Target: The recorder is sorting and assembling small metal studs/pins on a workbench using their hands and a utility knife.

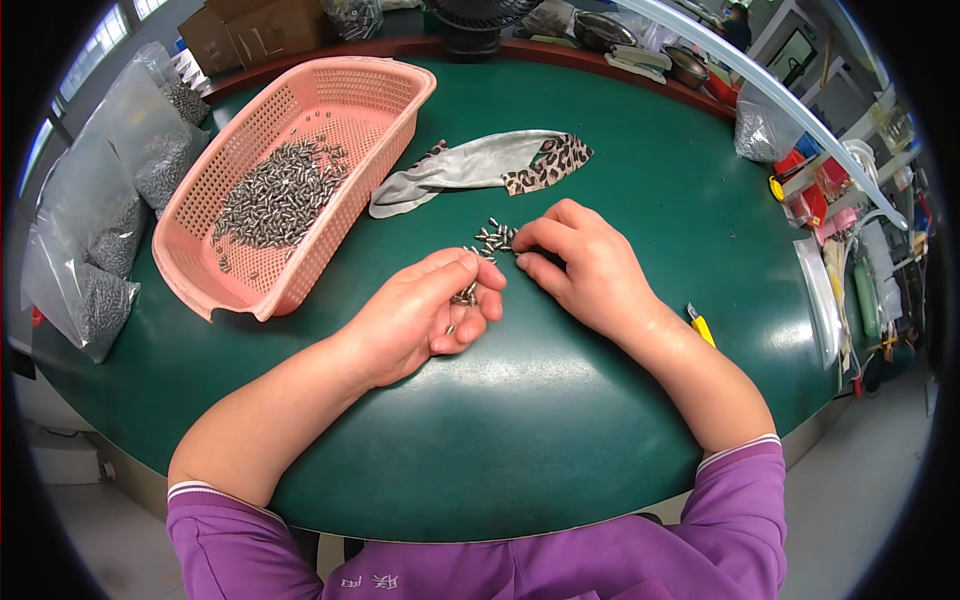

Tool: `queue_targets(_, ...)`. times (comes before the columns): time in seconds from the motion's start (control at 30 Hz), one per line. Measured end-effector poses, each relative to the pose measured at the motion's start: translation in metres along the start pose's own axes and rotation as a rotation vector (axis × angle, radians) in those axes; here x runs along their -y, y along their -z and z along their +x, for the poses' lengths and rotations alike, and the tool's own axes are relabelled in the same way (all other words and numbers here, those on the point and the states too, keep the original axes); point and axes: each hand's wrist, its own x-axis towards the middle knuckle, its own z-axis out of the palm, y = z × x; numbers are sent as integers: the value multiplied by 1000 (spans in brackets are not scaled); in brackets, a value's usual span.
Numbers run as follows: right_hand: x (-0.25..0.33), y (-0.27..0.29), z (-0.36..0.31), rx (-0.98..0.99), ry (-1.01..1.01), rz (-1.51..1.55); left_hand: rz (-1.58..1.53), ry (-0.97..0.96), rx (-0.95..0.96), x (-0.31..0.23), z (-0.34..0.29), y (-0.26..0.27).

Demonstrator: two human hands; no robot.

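Note:
Small shiny metal parts (494, 236), bullet-shaped, lie in a loose pile on the green table between my hands. My left hand (432, 305) is curled, palm partly up, around several of the same metal parts (464, 296). Thumb and forefinger of my right hand (575, 255) come together at the right edge of the pile, pinching what looks like one of these parts. To the left stands a pink plastic basket (345, 215) with a large heap of the metal parts (283, 190) in it.
A grey cloth with leopard-print ends (480, 165) lies behind the pile. Clear bags of metal parts (105, 270) line the left edge. A yellow utility knife (701, 325) rests by my right forearm. A fan (472, 20) and cardboard box (262, 35) stand at the back.

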Motion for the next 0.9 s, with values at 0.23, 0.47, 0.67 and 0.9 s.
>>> queue_targets(0.23,6,0,2,-7,-48,258,55,9,30,1,1,2)
queue_targets(0.47,20,3,2,-10,149,452,125,-2,20,3,0,-3)
queue_targets(0.67,12,3,5,-118,50,387,91,7,-1,1,1,-2)
queue_targets(0.9,-3,1,6,-119,-43,199,22,10,-9,1,1,-1)
